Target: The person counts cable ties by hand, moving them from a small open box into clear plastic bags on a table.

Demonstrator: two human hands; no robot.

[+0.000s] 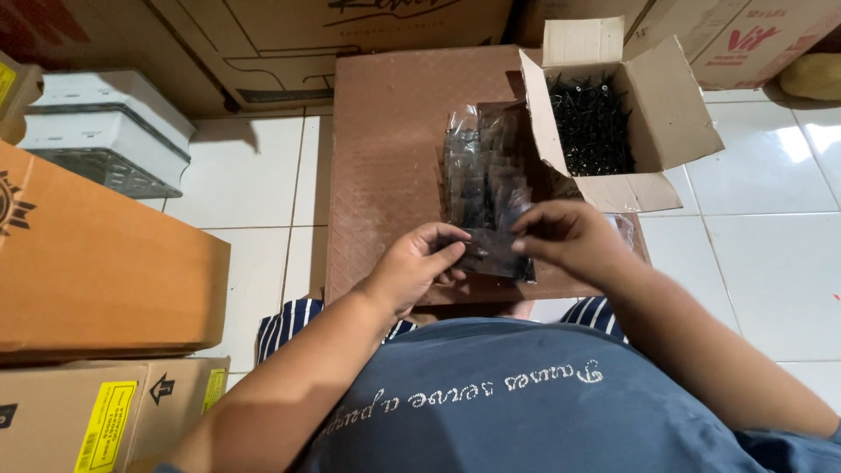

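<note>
Ideally both hands, left hand (419, 263) and right hand (565, 235), pinching the small screw bag (492, 252) between them, keep it level just before the bag pile (484, 171)

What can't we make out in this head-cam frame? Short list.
- Small clear bag, head view: contents are a dark blur; the left hand and right hand cover its ends.
- Stack of filled bags: count unreadable, they overlap and glare.
- Open carton of black screws: depth hidden by its walls.
- Brown mat: near edge hidden behind the hands and shirt.
- Grey crate: contents not visible.
</note>
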